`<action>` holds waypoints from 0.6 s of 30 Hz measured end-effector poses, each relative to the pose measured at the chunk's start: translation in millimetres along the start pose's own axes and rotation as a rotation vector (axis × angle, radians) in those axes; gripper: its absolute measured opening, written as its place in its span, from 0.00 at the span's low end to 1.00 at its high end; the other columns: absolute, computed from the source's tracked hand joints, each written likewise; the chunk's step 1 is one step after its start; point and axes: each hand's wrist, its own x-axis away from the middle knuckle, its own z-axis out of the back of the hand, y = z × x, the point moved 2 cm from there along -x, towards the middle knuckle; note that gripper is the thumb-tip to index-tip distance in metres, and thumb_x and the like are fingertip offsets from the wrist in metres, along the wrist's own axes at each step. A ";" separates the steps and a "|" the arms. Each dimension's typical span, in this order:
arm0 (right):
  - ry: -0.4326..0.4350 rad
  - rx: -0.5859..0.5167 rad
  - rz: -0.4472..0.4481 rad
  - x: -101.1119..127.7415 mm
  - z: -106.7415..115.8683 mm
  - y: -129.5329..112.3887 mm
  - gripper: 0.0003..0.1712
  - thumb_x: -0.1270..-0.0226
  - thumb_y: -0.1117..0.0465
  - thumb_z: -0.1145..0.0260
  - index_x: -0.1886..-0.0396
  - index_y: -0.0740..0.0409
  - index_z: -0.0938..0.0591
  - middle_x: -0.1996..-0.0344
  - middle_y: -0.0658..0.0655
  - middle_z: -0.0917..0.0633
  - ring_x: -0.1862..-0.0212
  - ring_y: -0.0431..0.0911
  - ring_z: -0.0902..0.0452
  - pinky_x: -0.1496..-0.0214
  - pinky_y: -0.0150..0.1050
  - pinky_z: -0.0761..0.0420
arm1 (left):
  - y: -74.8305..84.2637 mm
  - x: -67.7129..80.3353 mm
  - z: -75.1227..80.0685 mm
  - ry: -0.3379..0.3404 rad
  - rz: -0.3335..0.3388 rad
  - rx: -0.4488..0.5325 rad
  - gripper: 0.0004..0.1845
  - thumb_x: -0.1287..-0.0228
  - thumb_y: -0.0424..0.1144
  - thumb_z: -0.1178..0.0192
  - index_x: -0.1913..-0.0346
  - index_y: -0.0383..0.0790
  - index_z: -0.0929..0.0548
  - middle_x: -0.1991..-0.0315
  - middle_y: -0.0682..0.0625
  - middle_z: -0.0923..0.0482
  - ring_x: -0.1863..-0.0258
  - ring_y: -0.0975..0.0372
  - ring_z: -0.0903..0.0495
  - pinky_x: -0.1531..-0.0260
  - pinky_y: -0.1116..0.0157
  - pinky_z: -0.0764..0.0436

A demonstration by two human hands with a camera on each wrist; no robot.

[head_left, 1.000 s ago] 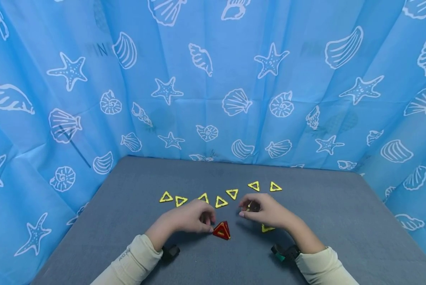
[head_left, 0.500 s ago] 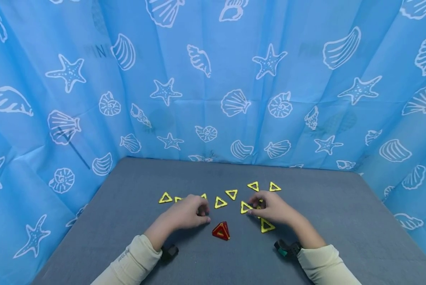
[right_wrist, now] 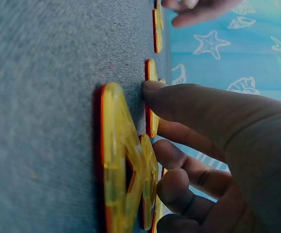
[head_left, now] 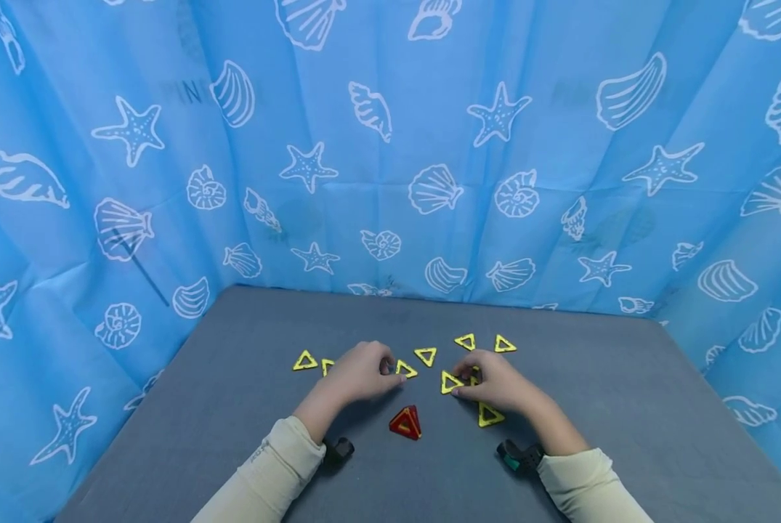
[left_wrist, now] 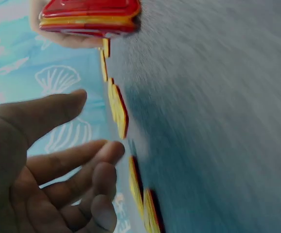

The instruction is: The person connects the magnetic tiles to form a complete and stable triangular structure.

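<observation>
My right hand pinches a yellow triangle flat on the table; left hand, fingers relaxed, reaches another triangle at 12 o'clock of the red pyramid.

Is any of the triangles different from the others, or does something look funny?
Yes, one: the red triangle piece stands up like a small pyramid near the front of the table, while the yellow triangles all lie flat.

Even bright light, soft shadows; head view edges bowed; wrist views motion-blurred.
</observation>
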 end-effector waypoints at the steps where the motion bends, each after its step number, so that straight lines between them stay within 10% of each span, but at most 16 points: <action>1: 0.000 0.006 0.002 -0.2 -0.1 -0.1 0.14 0.33 0.54 0.22 0.53 0.56 0.10 0.59 0.50 0.14 0.57 0.43 0.20 0.57 0.38 0.22 | 1.2 -3.0 -1.8 0.001 0.016 -0.008 0.20 0.30 0.51 0.28 0.50 0.37 0.11 0.69 0.52 0.19 0.73 0.61 0.23 0.69 0.61 0.23; 9: -0.004 0.008 0.035 -0.9 -4.8 -0.4 0.13 0.33 0.55 0.22 0.53 0.55 0.11 0.59 0.49 0.14 0.56 0.42 0.20 0.56 0.38 0.21 | 4.3 -14.0 -14.4 0.036 0.117 -0.147 0.16 0.34 0.50 0.25 0.58 0.41 0.12 0.70 0.52 0.20 0.73 0.60 0.23 0.69 0.59 0.23; 18: 0.005 -0.010 0.048 1.8 -3.2 1.3 0.13 0.33 0.56 0.22 0.53 0.56 0.11 0.60 0.50 0.14 0.59 0.43 0.22 0.60 0.36 0.23 | 7.4 -17.2 -16.8 0.033 0.080 -0.155 0.11 0.33 0.45 0.25 0.54 0.43 0.09 0.67 0.54 0.17 0.72 0.62 0.22 0.66 0.58 0.20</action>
